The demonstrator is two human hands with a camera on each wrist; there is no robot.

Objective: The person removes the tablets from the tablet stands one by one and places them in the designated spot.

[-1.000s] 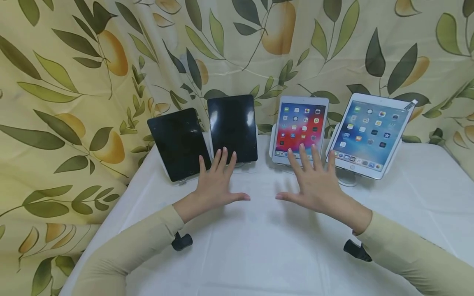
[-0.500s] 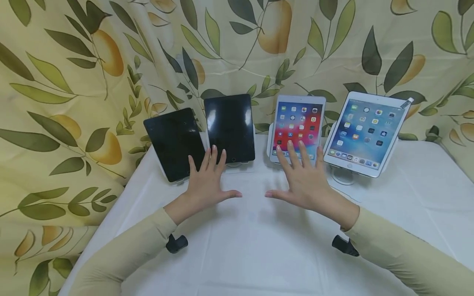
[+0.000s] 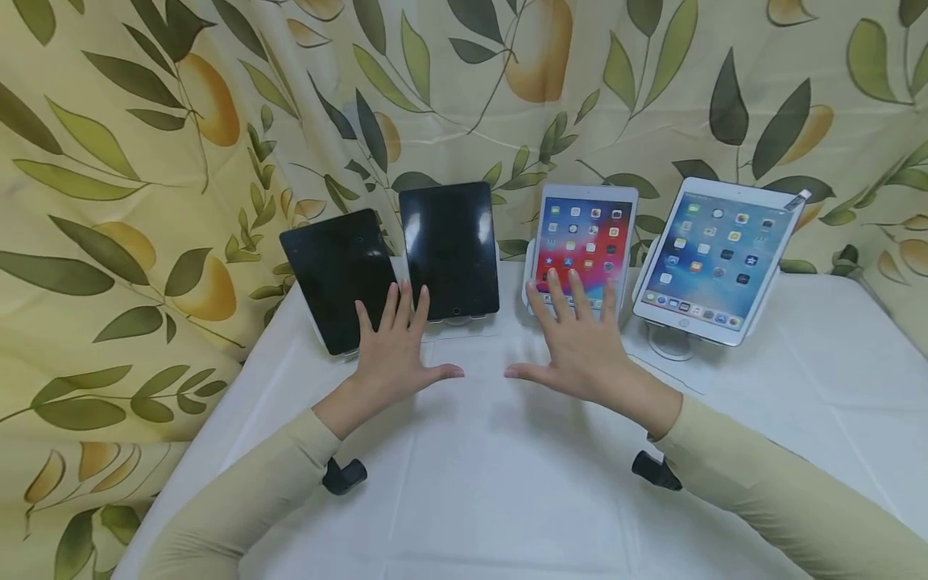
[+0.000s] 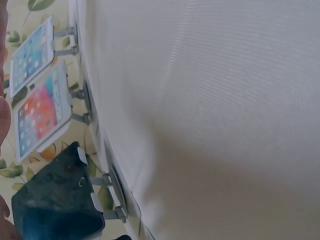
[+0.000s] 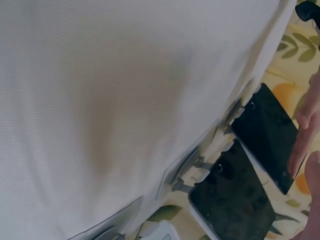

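Four tablets stand on stands in a row at the back of a white-clothed table [image 3: 507,491]. The two on the left, the outer dark tablet [image 3: 337,278] and the inner dark tablet [image 3: 449,250], have black screens. The lit tablet with a red wallpaper [image 3: 583,238] and the lit tablet with a blue wallpaper [image 3: 714,254] show app icons. My left hand [image 3: 395,346] hovers flat, fingers spread, palm down, before the dark pair. My right hand [image 3: 580,338] hovers the same way, its fingertips overlapping the red tablet's lower edge. Neither holds anything. The left wrist view shows the red-wallpaper tablet [image 4: 40,115] side-on.
A curtain printed with leaves and pears [image 3: 145,161] hangs behind and to the left of the table. Small black cameras [image 3: 344,475] sit under each beige sleeve. The right wrist view shows both dark tablets [image 5: 267,135] past the cloth's edge.
Both hands have drifted left and a little farther toward the tablets, staying flat and spread. The tablets have not moved.
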